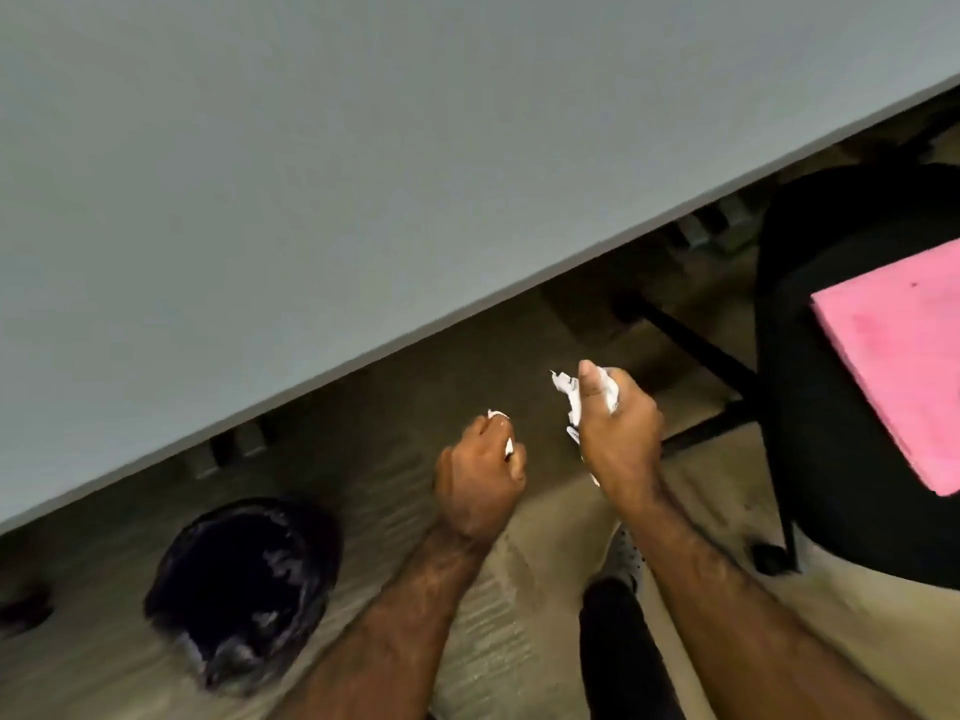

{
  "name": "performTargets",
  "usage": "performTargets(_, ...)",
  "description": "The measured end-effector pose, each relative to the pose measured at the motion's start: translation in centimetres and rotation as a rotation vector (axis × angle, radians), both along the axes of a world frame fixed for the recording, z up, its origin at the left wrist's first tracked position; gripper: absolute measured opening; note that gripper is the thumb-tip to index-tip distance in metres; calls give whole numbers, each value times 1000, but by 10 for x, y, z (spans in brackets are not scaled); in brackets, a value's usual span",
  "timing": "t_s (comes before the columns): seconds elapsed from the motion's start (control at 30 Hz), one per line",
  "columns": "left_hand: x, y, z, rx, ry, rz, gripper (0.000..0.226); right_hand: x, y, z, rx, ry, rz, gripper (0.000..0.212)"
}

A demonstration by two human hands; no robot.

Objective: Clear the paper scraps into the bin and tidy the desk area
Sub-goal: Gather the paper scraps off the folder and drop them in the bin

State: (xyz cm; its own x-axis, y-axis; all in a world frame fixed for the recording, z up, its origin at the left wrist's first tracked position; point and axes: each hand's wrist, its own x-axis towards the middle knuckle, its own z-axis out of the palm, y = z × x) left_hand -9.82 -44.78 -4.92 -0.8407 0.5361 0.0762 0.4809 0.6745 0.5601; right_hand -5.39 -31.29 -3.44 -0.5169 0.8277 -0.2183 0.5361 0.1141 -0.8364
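My left hand (pixel 480 472) is a closed fist just off the desk's front edge, with small white paper scraps (pixel 508 448) peeking out between its fingers. To its right, my right hand (pixel 618 433) is clenched on a bigger wad of crumpled white paper (pixel 571 402) that sticks out on the thumb side. Both hands hover over the floor. A round bin with a black liner (pixel 244 584) stands on the floor at the lower left, partly under the grey desk (pixel 311 174). The bin's inside is too dark to see.
A black chair (pixel 810 407) stands to the right with a pink sheet (pixel 904 366) lying on its seat. Dark desk legs and cables show under the desk edge. My leg and shoe (pixel 623 558) are below my right arm.
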Motion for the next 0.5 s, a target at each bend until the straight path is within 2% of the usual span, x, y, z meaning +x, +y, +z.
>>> performTargets(0.1,5,-117,-18,-58,-81,153,17,-21,-111,-28,-66,-1,160,53)
performTargets(0.17,10,-189,-33,-85,-115,244,17,-30,-182,-46,-100,-5,266,50)
performTargets(0.27,13,-283,-63,-104,-112,370,17,-42,-277,-78,-140,-24,418,51)
performTargets(0.43,6,-391,-130,-147,-117,557,25,-60,-398,-133,-88,-94,644,55)
performTargets(0.5,-3,-419,-153,-184,-158,633,26,-71,-434,-157,-77,-147,715,48)
